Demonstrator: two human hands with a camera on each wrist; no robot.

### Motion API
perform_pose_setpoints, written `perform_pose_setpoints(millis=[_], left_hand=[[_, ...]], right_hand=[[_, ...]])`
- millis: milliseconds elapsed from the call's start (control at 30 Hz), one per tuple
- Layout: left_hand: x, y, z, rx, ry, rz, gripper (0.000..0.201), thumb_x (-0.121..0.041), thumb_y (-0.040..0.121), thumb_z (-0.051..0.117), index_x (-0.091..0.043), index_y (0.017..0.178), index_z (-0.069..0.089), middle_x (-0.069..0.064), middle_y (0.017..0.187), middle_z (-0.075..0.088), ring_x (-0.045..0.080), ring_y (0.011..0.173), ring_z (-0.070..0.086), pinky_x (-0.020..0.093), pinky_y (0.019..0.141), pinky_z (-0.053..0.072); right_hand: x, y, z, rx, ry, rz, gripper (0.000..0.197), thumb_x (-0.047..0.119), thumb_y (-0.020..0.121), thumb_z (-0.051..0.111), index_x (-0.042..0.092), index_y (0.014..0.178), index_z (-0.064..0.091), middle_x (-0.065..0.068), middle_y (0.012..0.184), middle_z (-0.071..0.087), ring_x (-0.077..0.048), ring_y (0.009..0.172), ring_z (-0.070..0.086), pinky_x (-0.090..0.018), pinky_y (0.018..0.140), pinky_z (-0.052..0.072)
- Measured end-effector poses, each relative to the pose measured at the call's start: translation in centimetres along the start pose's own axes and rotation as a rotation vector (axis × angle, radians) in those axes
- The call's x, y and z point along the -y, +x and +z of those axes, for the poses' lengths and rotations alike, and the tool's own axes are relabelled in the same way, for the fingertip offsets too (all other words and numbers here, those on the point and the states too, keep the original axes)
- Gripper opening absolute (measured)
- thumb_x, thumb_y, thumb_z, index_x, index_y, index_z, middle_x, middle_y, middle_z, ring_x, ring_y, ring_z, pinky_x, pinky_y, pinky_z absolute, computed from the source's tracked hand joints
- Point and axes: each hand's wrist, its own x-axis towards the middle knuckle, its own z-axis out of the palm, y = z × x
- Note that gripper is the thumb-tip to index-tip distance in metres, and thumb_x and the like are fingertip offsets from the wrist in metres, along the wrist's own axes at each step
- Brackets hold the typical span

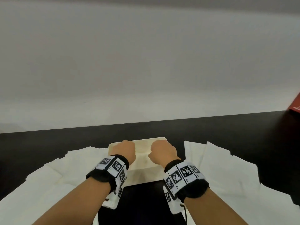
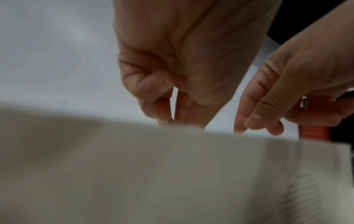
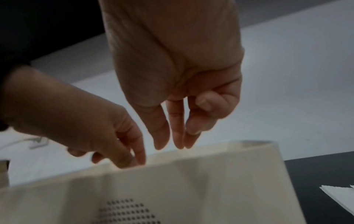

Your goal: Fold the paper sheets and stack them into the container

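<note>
A plain indoor workspace: black table against a bare white wall.

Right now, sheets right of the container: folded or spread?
Spread. The sheets lie flat and overlapping on the table, right of the container; none looks folded.

Paper sheets and flank my container; bare dark table lies open beyond it.

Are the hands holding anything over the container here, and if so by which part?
Nothing is visibly held. The left hand and right hand hang over the container with fingers pointing down, loosely extended, fingertips at its far rim; no paper shows between them.
</note>
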Motion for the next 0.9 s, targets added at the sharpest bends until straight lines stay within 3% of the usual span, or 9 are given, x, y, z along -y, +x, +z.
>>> perform_pose_setpoints(millis=[33,100,200,300,400,533,700,833,900], left_hand=[[-0.6,-0.4,-0.5,-0.02,-0.078,0.005,0.03,-0.02,0.095,0.043,-0.016,0.12,0.058,0.002,0.115,0.061,0.021,0.108,0.06,0.03,0.086,0.047],[-2.0,-1.2,-1.3,-0.087,-0.228,0.044,0.03,-0.024,0.096,0.044,-0.017,0.123,0.056,0.002,0.125,0.057,0.021,0.112,0.058,0.031,0.091,0.047],[-4.7,-3.0,-2.0,-0.229,-0.391,0.117,0.029,-0.027,0.096,0.044,-0.022,0.122,0.055,0.0,0.12,0.058,0.019,0.11,0.057,0.031,0.089,0.046],[-7.9,-4.6,-1.7,-0.249,-0.52,0.195,0.028,-0.028,0.096,0.046,-0.024,0.122,0.055,-0.001,0.117,0.059,0.017,0.109,0.056,0.029,0.089,0.046],[-10.9,-5.4,-0.6,-0.159,-0.658,0.198,0.027,-0.027,0.094,0.051,-0.022,0.12,0.056,0.001,0.112,0.061,0.018,0.106,0.057,0.03,0.092,0.047],[-13.9,-5.9,1.6,-0.03,-0.789,0.162,0.026,-0.023,0.092,0.053,-0.016,0.117,0.057,0.003,0.108,0.066,0.019,0.1,0.062,0.027,0.093,0.048],[-16.0,-6.4,4.2,0.108,-0.74,0.148,0.031,-0.027,0.091,0.054,-0.015,0.12,0.054,0.005,0.115,0.062,0.02,0.107,0.058,0.03,0.094,0.048],[-16.8,-6.6,5.7,0.268,-0.632,0.15,0.043,-0.03,0.091,0.054,-0.012,0.129,0.046,0.008,0.128,0.052,0.022,0.117,0.051,0.03,0.097,0.044],[-17.1,-6.6,6.2,0.286,-0.615,0.137,0.044,-0.031,0.091,0.054,-0.011,0.13,0.045,0.009,0.131,0.049,0.023,0.12,0.049,0.03,0.099,0.042]], right_hand=[[-0.2,-0.6,-0.3,-0.018,0.04,-0.013,0.029,0.02,0.094,0.048,0.013,0.12,0.058,-0.005,0.121,0.061,-0.022,0.11,0.058,-0.028,0.086,0.043],[-1.2,-2.0,-0.9,-0.075,0.139,-0.025,0.031,0.028,0.094,0.052,0.019,0.123,0.059,-0.001,0.124,0.06,-0.019,0.113,0.057,-0.029,0.092,0.044],[-3.9,-4.1,-1.5,-0.196,0.306,0.046,0.029,0.032,0.091,0.055,0.024,0.118,0.063,0.004,0.121,0.063,-0.015,0.112,0.057,-0.025,0.089,0.044],[-8.3,-5.8,-1.6,-0.255,0.342,0.164,0.026,0.03,0.09,0.057,0.024,0.113,0.066,0.004,0.117,0.065,-0.015,0.111,0.058,-0.025,0.092,0.043],[-13.1,-6.7,-0.4,-0.161,0.241,0.289,0.033,0.03,0.091,0.055,0.021,0.123,0.058,0.001,0.129,0.057,-0.018,0.12,0.052,-0.027,0.099,0.041],[-17.8,-6.9,2.0,-0.055,0.084,0.41,0.046,0.025,0.09,0.053,0.017,0.135,0.045,-0.006,0.132,0.05,-0.026,0.127,0.04,-0.031,0.099,0.041],[-20.1,-6.1,3.8,0.001,0.059,0.377,0.056,0.026,0.089,0.051,0.018,0.141,0.033,-0.007,0.136,0.043,-0.025,0.129,0.035,-0.032,0.103,0.037],[-20.5,-5.4,4.1,0.024,0.047,0.347,0.054,0.028,0.09,0.049,0.019,0.14,0.033,-0.007,0.136,0.044,-0.026,0.127,0.039,-0.034,0.103,0.038],[-20.6,-5.2,4.1,0.021,0.028,0.339,0.048,0.024,0.091,0.045,0.017,0.137,0.036,-0.008,0.132,0.047,-0.026,0.124,0.043,-0.033,0.1,0.039]])
